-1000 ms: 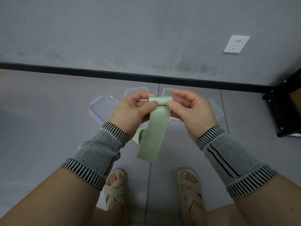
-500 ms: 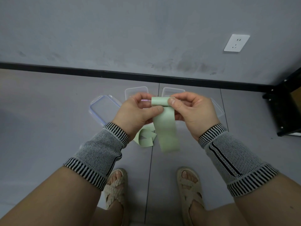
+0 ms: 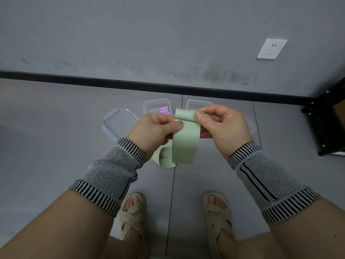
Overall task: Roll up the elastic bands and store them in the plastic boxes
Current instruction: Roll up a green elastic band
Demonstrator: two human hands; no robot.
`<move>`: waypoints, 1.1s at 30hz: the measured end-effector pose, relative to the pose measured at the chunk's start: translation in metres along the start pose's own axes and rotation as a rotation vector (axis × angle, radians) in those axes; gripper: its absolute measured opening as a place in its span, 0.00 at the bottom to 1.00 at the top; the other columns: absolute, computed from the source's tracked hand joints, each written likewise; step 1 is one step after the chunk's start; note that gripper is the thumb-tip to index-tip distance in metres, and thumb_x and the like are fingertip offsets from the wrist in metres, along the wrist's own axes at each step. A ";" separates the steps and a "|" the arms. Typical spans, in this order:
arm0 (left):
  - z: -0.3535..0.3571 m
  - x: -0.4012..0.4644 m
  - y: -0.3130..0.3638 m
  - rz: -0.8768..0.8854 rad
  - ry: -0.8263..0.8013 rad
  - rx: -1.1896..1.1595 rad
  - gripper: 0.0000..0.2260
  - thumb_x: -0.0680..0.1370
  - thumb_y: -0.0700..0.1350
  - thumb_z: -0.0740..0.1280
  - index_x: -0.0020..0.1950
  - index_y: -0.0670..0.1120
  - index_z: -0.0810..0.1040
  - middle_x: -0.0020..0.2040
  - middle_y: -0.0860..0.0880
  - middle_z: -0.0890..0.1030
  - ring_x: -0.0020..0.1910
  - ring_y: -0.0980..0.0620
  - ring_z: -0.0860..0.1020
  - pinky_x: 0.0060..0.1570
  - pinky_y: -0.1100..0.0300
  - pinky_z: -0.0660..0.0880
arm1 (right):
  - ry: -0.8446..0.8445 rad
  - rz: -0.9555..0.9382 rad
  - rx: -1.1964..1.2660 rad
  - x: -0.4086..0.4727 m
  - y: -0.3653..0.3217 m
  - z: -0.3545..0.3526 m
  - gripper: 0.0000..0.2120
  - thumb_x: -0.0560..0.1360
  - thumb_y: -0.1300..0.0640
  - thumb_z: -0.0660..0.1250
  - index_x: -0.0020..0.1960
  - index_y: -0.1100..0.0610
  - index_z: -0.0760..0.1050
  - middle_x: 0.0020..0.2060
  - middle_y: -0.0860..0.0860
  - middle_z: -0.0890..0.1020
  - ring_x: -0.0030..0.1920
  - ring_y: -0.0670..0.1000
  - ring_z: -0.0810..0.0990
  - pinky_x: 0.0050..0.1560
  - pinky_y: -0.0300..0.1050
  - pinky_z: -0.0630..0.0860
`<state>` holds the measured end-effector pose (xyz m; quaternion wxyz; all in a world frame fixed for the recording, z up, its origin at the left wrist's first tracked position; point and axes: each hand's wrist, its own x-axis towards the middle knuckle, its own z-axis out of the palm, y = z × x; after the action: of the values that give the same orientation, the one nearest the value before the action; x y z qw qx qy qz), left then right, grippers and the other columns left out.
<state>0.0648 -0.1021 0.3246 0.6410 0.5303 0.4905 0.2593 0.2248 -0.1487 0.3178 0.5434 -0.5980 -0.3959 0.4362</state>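
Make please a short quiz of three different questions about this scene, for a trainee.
1. True or false: both hands pinch the pale green flat elastic band.
2. What lies in the clear plastic box on the left? A) purple rolled bands B) nothing C) scissors
3. Fill in: the second pale green elastic band lies on the ____.

Key: 1 true: left hand and right hand grip its top. 2 A. 3 floor.

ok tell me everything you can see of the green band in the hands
The green band is a wide, flat, pale green strip, smooth and rubbery-looking. Its top end curls over into the start of a roll, pinched by the left hand and right hand. The rest hangs straight down in front of another green band.
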 end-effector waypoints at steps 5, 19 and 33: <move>-0.001 -0.001 0.003 -0.021 0.000 -0.077 0.07 0.74 0.40 0.68 0.44 0.36 0.78 0.43 0.37 0.74 0.42 0.43 0.70 0.45 0.50 0.67 | -0.019 -0.022 0.025 0.000 0.001 0.004 0.06 0.71 0.65 0.72 0.43 0.55 0.79 0.31 0.51 0.83 0.32 0.50 0.82 0.35 0.46 0.81; -0.003 -0.003 0.005 -0.027 0.016 -0.133 0.20 0.68 0.50 0.68 0.52 0.36 0.80 0.49 0.30 0.77 0.47 0.41 0.73 0.51 0.45 0.70 | -0.046 -0.043 0.009 -0.001 0.000 0.007 0.10 0.71 0.68 0.71 0.43 0.54 0.80 0.36 0.54 0.84 0.37 0.52 0.84 0.39 0.46 0.82; -0.004 -0.002 0.001 0.070 -0.052 -0.169 0.08 0.78 0.39 0.64 0.55 0.44 0.79 0.41 0.47 0.80 0.38 0.53 0.77 0.40 0.60 0.70 | -0.186 0.239 0.146 0.001 0.003 0.003 0.08 0.75 0.64 0.67 0.52 0.60 0.80 0.44 0.55 0.84 0.43 0.52 0.82 0.46 0.47 0.79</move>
<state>0.0605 -0.1015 0.3258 0.6867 0.4976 0.4310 0.3082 0.2224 -0.1466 0.3150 0.4907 -0.5570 -0.3376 0.5788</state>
